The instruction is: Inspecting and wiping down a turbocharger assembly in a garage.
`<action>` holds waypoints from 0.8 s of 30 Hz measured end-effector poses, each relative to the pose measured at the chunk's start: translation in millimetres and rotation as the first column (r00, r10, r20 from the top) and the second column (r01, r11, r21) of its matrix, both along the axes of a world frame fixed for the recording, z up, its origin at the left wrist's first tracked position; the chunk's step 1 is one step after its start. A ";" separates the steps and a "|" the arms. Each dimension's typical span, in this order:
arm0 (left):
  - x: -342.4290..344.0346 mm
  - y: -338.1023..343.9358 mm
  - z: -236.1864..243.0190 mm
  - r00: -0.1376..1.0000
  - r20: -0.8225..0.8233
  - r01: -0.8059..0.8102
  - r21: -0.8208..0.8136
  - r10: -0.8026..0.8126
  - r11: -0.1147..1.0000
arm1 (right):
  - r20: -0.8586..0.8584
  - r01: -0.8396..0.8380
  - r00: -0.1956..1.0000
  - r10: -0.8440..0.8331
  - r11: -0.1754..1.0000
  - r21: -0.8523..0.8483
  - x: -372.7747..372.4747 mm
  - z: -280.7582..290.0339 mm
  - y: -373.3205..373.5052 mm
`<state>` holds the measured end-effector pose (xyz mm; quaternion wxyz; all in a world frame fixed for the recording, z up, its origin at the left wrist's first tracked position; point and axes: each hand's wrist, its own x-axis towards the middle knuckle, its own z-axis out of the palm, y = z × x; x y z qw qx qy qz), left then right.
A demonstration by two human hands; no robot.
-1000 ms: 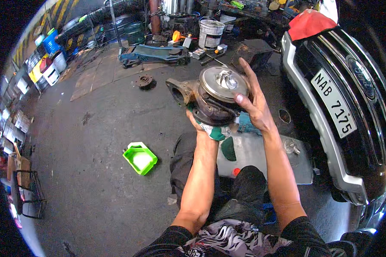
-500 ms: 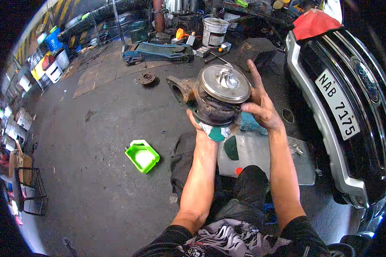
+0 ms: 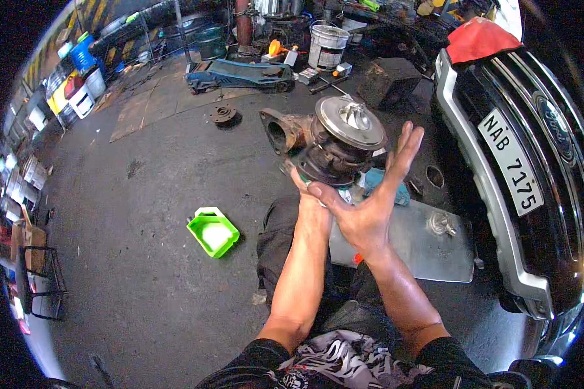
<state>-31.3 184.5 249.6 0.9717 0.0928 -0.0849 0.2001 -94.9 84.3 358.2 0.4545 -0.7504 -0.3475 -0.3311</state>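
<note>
A turbocharger (image 3: 336, 154) is held up in front of me, its bare silver wheel (image 3: 355, 117) standing on a round metal plate at the top. Its rusty flanged outlet (image 3: 284, 131) points to the left. My left hand (image 3: 303, 187) supports it from beneath, fingers mostly hidden by the housing. Some white and green cloth (image 3: 345, 196) shows under it. Just right of the housing, my right hand (image 3: 368, 217) is open, its fingers stretched upward and the thumb reaching across toward my left hand. Whether the right hand touches the housing is unclear.
A metal sheet (image 3: 409, 249) below bears a small metal fitting (image 3: 441, 224); a blue object (image 3: 388, 186) lies by its far edge. At left sits a cut green container (image 3: 215, 236). Farther off are a flanged disc (image 3: 224, 115) and floor jack (image 3: 240, 74). A vehicle's bumper (image 3: 493, 207) borders the right.
My right hand has come off the turbocharger's right side, moving down and left with its fingers spread. The turbocharger has shifted slightly right, still on my left hand.
</note>
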 end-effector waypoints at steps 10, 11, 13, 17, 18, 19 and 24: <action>9.2 9.4 -1.2 0.924 0.364 0.203 -0.212 -0.115 0.956 | -0.513 -0.268 0.783 0.351 0.935 0.232 55.0 -3.2 -34.9; 7.7 8.0 2.6 0.923 0.367 0.207 -0.213 -0.118 0.955 | -0.653 -0.380 0.650 0.389 0.910 0.164 60.8 3.1 -37.6; 3.0 7.0 8.5 0.879 0.460 0.242 -0.206 -0.125 0.948 | -0.655 -0.413 0.641 0.400 0.899 0.145 70.4 7.7 -32.5; -1.2 9.3 11.8 0.839 0.513 0.326 -0.205 -0.183 0.923 | -0.693 -0.467 0.589 0.416 0.875 0.128 73.9 17.8 -25.6; 0.1 9.1 10.8 0.880 0.447 0.272 -0.200 -0.160 0.941 | -0.694 -0.482 0.574 0.435 0.864 0.143 76.7 19.3 -24.9; 0.6 8.9 10.9 0.917 0.377 0.216 -0.190 -0.132 0.958 | -0.692 -0.497 0.556 0.460 0.852 0.166 80.9 17.9 -26.6; 0.7 11.0 9.2 0.918 0.385 0.181 -0.193 -0.095 0.964 | -0.628 -0.409 0.650 0.428 0.893 0.185 77.0 4.9 -13.7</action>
